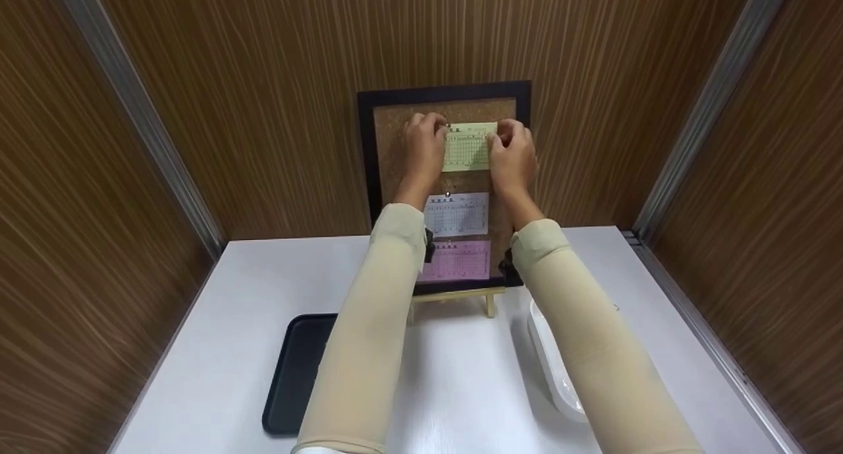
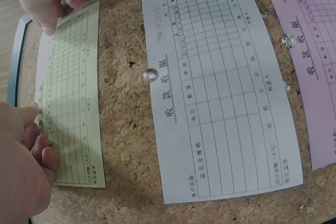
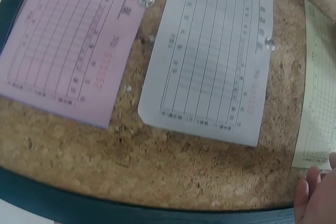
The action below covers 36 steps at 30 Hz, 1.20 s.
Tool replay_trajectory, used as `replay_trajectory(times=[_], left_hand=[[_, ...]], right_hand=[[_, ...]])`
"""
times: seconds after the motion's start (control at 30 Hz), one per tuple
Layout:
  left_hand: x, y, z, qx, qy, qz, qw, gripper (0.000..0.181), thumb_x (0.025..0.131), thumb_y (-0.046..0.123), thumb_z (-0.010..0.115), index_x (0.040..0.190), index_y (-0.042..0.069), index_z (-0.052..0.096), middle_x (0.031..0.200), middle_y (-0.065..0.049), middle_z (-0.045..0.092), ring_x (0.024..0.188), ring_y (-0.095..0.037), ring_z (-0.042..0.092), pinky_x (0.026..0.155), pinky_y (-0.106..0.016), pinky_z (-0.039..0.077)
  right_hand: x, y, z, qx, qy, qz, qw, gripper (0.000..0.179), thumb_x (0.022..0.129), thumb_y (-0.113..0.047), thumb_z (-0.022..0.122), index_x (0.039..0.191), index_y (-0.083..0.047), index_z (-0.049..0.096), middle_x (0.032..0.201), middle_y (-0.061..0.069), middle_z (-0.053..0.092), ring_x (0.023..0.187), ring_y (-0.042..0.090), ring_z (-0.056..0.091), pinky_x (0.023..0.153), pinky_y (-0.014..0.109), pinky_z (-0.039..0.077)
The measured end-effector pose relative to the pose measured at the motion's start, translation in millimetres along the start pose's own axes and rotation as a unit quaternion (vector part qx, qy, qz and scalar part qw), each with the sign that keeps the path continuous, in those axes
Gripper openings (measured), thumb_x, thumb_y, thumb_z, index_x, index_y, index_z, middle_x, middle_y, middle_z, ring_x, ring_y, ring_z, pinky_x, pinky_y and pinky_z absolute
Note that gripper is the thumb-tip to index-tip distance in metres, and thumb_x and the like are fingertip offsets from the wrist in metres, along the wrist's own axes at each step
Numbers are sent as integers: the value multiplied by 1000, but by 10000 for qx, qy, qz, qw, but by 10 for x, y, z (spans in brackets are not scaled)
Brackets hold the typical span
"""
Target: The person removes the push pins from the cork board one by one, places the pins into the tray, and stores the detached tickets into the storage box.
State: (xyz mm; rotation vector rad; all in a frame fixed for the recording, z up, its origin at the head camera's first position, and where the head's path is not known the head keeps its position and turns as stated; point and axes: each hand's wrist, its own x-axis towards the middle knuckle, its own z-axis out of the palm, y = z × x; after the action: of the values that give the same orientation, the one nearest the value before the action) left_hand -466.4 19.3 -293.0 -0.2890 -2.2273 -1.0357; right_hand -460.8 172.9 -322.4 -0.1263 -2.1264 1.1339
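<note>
— Begin close by. Anything on the bench (image 1: 454, 375)?

— To the left, partly hidden by the left sleeve (image 1: 369, 335), a black tray (image 1: 296, 368). To the right, partly hidden by the right sleeve (image 1: 599, 348), a white tub (image 1: 541, 352).

— And beyond those?

— A small wooden easel (image 1: 490, 306), bearing a framed corkboard (image 1: 392, 121). Lowest on the cork, a pink slip (image 1: 464, 259); just above, a white slip (image 1: 461, 215).

— Then the yellow slip (image 1: 469, 147)?

— Highest of the three, against the cork, between both grips. Long axis side to side, from one grip to the other.

— Left grip (image 1: 423, 144)?

— Over the slip's left part, fingers bent, tips right beside the pin (image 1: 448, 125) at the top edge. Pinching or only pressing? Cannot tell.

— Right grip (image 1: 514, 154)?

— At the opposite end, thumb over the edge near the upper corner, fingers curled. Clamped on that edge, by the look of it.

— Nearer to the pin?

— Left, clearly; touching or almost. Right, well apart from it.

— Farthest back?

— A wood-grain wall (image 1: 296, 78).
</note>
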Motion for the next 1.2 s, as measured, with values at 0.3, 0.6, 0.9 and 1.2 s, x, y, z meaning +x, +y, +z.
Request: replay_trajectory(times=[0.3,0.6,0.9,1.2], left_hand=[[1,23,-25,-13,-293,-83,9995,16,101,16,62,111,8,71,112,-7,63,107,-20,62,94,-30,48],[-8,40,-27,-70,-413,-92,9991,18,101,18,62,113,9,72,112,-6,64,104,-18,63,92,-30,49],[7,60,8,78,-319,-98,9994,17,101,19,61,111,11,73,111,-5,65,103,-18,64,91,-31,49],[-9,107,45,418,-142,-85,9990,17,101,19,62,112,12,74,109,-4,70,102,-19,68,89,-33,52]], right_hand=[[43,17,-12,-535,-19,-292,9981,33,99,-38,63,127,-21,62,106,1,59,93,18,58,81,44,44],[64,9,-29,-646,78,-406,9971,29,99,-38,63,119,-18,66,107,3,60,92,22,61,81,46,46],[69,-10,-46,-366,73,-409,9985,27,98,-35,66,117,-16,65,113,3,60,100,20,62,86,47,46],[61,2,-56,-99,62,-748,9971,28,97,-29,69,120,-14,65,111,2,71,100,19,64,93,42,41]])
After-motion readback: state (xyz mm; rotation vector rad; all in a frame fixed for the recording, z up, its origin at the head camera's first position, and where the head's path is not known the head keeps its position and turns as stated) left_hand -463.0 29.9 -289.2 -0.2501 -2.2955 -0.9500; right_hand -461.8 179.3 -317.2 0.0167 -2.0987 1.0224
